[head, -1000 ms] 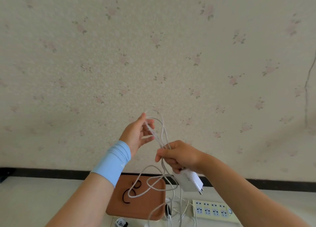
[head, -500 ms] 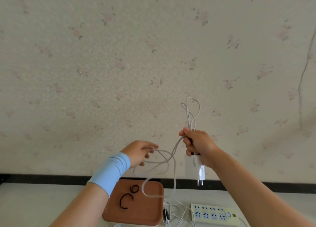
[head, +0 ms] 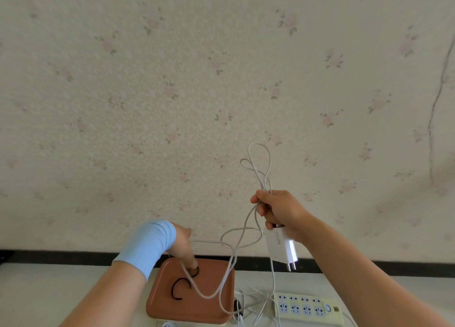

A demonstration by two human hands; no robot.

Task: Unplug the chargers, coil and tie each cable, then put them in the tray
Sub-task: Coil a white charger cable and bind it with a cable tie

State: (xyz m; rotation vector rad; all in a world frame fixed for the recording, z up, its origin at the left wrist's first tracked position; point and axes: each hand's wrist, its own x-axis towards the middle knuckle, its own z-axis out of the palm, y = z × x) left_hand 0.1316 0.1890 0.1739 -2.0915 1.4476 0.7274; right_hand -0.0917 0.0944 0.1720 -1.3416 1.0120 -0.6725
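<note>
**Fetching a tie without losing the coil**

I should keep the loops of the thin white charger cable squeezed tight while fetching a tie. My right hand grips them above the table, with the white rectangular charger block hanging beneath. My left hand points down onto a small black tie ring in the flat brown plastic tray. Whether it pinches the ring, I cannot tell.

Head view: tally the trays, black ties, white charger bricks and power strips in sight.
Tray: 1
Black ties: 2
White charger brick: 1
Power strip: 1
Total: 5
</note>
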